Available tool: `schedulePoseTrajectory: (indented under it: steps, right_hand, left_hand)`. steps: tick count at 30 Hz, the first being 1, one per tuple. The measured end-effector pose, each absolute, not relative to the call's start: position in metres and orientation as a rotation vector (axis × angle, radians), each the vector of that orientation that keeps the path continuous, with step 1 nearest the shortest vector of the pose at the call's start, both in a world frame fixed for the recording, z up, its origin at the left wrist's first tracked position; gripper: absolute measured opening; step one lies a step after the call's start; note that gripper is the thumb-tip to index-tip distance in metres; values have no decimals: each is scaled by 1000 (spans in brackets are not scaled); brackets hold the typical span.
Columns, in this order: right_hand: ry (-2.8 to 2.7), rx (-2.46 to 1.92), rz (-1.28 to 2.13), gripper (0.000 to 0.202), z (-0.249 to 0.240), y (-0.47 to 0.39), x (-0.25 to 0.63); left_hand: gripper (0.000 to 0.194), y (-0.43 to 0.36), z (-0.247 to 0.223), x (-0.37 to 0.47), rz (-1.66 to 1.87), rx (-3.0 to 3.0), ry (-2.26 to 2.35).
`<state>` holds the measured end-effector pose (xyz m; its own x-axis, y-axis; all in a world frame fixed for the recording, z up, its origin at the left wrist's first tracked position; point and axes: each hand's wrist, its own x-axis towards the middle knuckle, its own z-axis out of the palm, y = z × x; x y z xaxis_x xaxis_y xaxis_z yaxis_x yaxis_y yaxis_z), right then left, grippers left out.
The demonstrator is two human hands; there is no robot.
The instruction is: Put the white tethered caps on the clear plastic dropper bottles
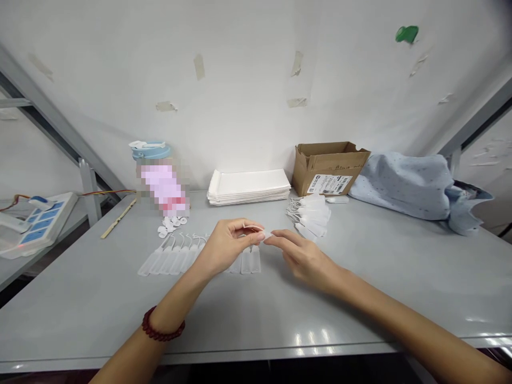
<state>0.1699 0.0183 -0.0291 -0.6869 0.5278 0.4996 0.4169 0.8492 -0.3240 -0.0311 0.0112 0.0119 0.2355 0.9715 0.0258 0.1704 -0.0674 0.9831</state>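
Note:
Above the middle of the table, my left hand (226, 242) is closed, thumb and fingers pinching a small translucent white piece (267, 233). From the other side, the thumb and index finger of my right hand (306, 258) close on the same piece. Fingers hide most of it, so its full shape is unclear. Beneath and left of my left hand lies a row of translucent white plastic tubes (172, 261) with thin curved tips, partly covered by that hand. Just beyond my right hand is a fanned pile of similar tubes (314, 216).
Small white caps (173, 225) lie at the left, before a blurred pink item (164, 186). A stack of white envelopes (248, 188) and an open cardboard box (330, 168) stand against the wall. Light blue cloth (404, 184) is at right, a wooden stick (118, 218) at left.

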Motion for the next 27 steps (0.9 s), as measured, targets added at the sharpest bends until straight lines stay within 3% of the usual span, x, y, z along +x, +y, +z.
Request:
schedulePoseTrajectory:
  steps: [7, 18, 27]
  right_hand:
    - [-2305, -597, 480, 63, -24, 18, 170]
    - [-1579, -712, 1769, 37, -9, 17, 166]
    - [-1127, -592, 2184, 34, -11, 17, 164]
  left_hand:
    - [20, 9, 15, -31, 918, 1491, 1169]
    - [12, 9, 8, -26, 994, 1525, 1054]
    - [26, 12, 6, -30, 979, 1428, 985]
